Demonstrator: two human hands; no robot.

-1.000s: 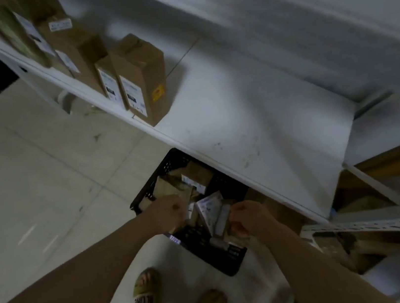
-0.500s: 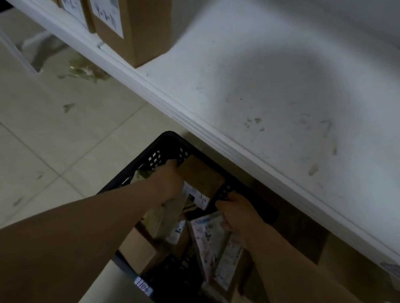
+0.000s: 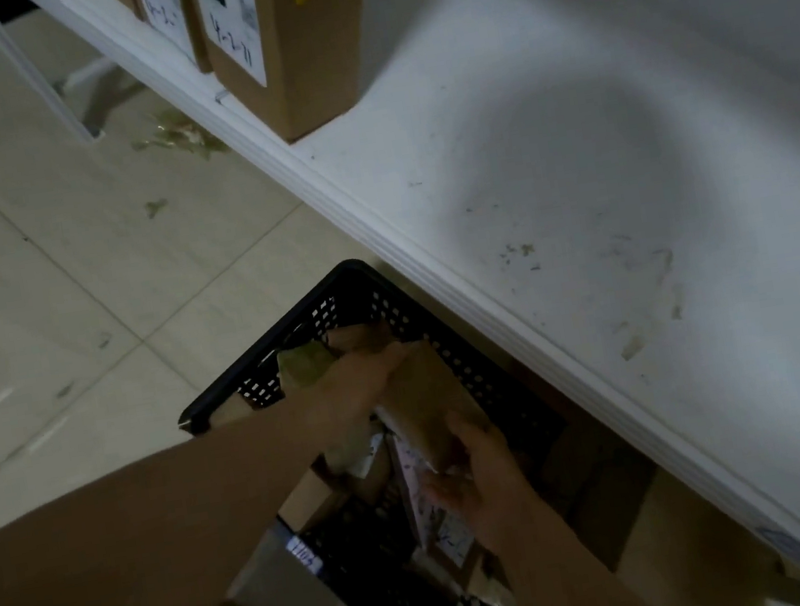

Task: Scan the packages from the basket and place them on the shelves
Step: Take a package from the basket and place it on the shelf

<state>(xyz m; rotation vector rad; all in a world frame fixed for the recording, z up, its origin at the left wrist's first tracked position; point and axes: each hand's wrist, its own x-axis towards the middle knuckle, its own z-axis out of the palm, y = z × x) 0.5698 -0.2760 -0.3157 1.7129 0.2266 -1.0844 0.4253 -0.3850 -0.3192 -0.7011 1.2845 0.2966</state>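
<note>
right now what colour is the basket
Black basket, with small holes through its walls; best seen in the head view.

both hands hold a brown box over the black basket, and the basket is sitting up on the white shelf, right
Not quite. In the head view the black basket stands on the floor, partly under the front edge of the white shelf, not on it. The rest holds: left hand and right hand both grip the brown box over the basket.

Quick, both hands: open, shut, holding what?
Left hand: grips the brown box at its top end.
Right hand: holds the same box's lower end.
</note>
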